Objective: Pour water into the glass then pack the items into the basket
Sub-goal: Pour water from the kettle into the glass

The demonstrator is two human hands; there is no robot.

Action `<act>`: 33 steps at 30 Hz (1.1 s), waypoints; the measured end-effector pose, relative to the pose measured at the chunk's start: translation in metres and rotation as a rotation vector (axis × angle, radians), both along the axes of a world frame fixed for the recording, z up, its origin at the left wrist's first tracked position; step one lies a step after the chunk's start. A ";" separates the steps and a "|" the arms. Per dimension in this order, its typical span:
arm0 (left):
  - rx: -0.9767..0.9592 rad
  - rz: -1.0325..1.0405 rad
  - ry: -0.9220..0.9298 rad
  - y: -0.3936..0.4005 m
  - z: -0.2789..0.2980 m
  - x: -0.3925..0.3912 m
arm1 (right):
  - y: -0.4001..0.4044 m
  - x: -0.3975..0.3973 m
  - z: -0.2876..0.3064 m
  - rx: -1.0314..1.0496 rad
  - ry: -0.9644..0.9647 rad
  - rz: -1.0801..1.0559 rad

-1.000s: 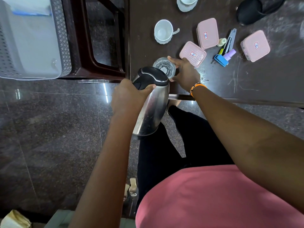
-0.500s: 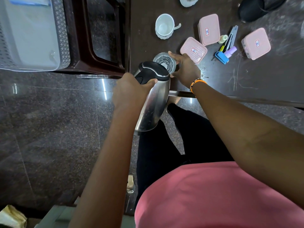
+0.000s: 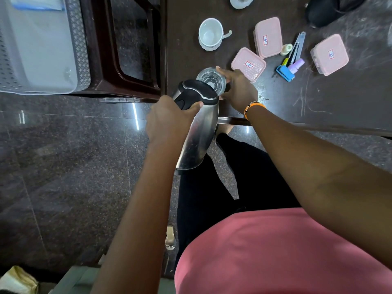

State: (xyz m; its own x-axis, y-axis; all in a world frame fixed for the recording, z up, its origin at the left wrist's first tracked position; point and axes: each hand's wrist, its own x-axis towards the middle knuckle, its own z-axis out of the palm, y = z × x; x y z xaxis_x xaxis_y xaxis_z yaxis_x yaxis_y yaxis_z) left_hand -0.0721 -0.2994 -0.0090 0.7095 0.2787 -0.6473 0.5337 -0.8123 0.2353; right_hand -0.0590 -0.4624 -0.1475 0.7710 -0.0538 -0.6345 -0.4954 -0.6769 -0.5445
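Note:
A steel kettle (image 3: 198,132) with a black lid is tilted forward, its top over the rim of a clear glass (image 3: 211,78) that stands near the dark table's front left corner. My left hand (image 3: 167,119) is shut on the kettle's black handle. My right hand (image 3: 239,89) wraps the right side of the glass; an orange band is on that wrist. A grey perforated basket (image 3: 42,45) rests on a dark brown chair at the upper left. The spout and any stream of water are hidden behind the lid.
On the table (image 3: 339,102) lie a white cup (image 3: 210,35), three pink lidded boxes (image 3: 248,63) (image 3: 268,37) (image 3: 329,54), a blue-and-purple small item (image 3: 289,68), a metal clip tool (image 3: 298,46) and a black object (image 3: 326,9). The chair frame (image 3: 135,90) borders the table's left edge.
The kettle has tipped a little further toward the glass, with its lid now covering more of the rim. My right hand stays on the glass.

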 end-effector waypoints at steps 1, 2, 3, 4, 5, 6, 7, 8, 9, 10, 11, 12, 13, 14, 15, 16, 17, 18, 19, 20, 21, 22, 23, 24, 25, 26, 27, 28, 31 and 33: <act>-0.004 0.006 0.001 0.000 0.000 0.000 | 0.000 0.000 0.000 0.000 -0.002 0.000; -0.011 0.013 0.001 0.000 0.000 0.000 | 0.000 0.000 0.000 0.000 -0.004 0.001; -0.020 0.019 0.001 0.000 0.000 0.001 | 0.000 0.000 0.001 0.000 -0.005 0.003; -0.026 0.024 0.000 0.001 0.000 0.001 | 0.000 0.001 0.001 -0.001 -0.007 0.008; -0.029 0.029 -0.001 0.001 0.000 0.001 | -0.001 0.001 0.001 -0.002 -0.008 0.016; -0.030 0.032 -0.002 0.001 0.000 0.002 | -0.001 0.002 0.001 -0.003 -0.009 0.022; -0.031 0.033 -0.003 0.001 0.000 0.002 | -0.001 0.002 0.001 -0.006 -0.009 0.024; -0.031 0.033 -0.003 0.001 0.000 0.002 | -0.002 0.002 0.001 -0.009 -0.008 0.025; -0.031 0.032 -0.004 0.001 0.000 0.003 | -0.002 0.002 0.002 -0.010 -0.008 0.025; -0.031 0.030 -0.005 0.001 0.001 0.003 | -0.002 0.002 0.002 -0.009 -0.008 0.024; -0.032 0.029 -0.006 0.001 0.001 0.003 | -0.002 0.002 0.002 -0.007 -0.008 0.023; -0.033 0.027 -0.008 0.001 0.000 0.004 | -0.002 0.002 0.002 -0.005 -0.009 0.023; -0.033 0.026 -0.008 0.001 0.001 0.004 | -0.002 0.002 0.002 -0.004 -0.010 0.024; -0.033 0.024 -0.006 0.001 0.001 0.004 | -0.002 0.002 0.002 -0.004 -0.010 0.025; -0.031 0.022 -0.002 0.001 0.001 0.004 | -0.002 0.002 0.001 -0.003 -0.009 0.025; -0.031 0.022 0.002 0.001 0.000 0.004 | -0.002 0.003 0.001 -0.003 -0.007 0.024; -0.032 0.023 0.005 0.001 0.000 0.004 | -0.002 0.002 0.001 -0.004 -0.005 0.022; -0.033 0.025 0.008 0.002 0.000 0.004 | -0.002 0.002 0.000 -0.004 -0.003 0.020; -0.033 0.026 0.010 0.002 0.000 0.005 | -0.002 0.002 0.000 -0.003 -0.001 0.016; -0.032 0.025 0.013 0.002 0.000 0.005 | -0.002 0.002 0.000 -0.001 0.000 0.012; -0.031 0.023 0.015 0.002 0.000 0.005 | -0.002 0.002 0.000 0.000 0.002 0.007; -0.030 0.024 0.017 0.002 0.000 0.005 | -0.003 0.002 0.000 0.001 0.003 0.002; -0.031 0.028 0.018 0.002 0.001 0.005 | -0.002 0.002 0.000 0.003 0.005 -0.001; -0.033 0.034 0.018 0.002 0.001 0.005 | -0.002 0.002 0.001 0.005 0.006 -0.002; -0.036 0.038 0.019 0.002 0.001 0.005 | -0.002 0.002 0.001 0.006 0.006 -0.002; -0.038 0.039 0.020 0.002 0.001 0.005 | -0.002 0.002 0.001 0.007 0.005 0.000; -0.040 0.037 0.022 0.002 0.001 0.005 | -0.002 0.003 0.002 0.007 0.006 0.001; -0.041 0.034 0.024 0.002 0.001 0.005 | -0.002 0.003 0.002 0.004 0.008 0.003; -0.045 0.029 0.029 0.003 0.001 0.005 | -0.003 0.004 0.004 0.002 0.006 0.006; -0.047 0.027 0.034 0.004 0.002 0.006 | -0.002 0.004 0.005 -0.001 -0.001 0.007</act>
State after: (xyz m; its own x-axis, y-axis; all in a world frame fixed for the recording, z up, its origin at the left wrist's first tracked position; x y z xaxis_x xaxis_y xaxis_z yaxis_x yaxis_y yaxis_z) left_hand -0.0660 -0.2956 -0.0072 0.6796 0.2661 -0.6836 0.5639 -0.7856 0.2547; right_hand -0.0552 -0.4645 -0.1427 0.7717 -0.0491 -0.6341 -0.4904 -0.6808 -0.5441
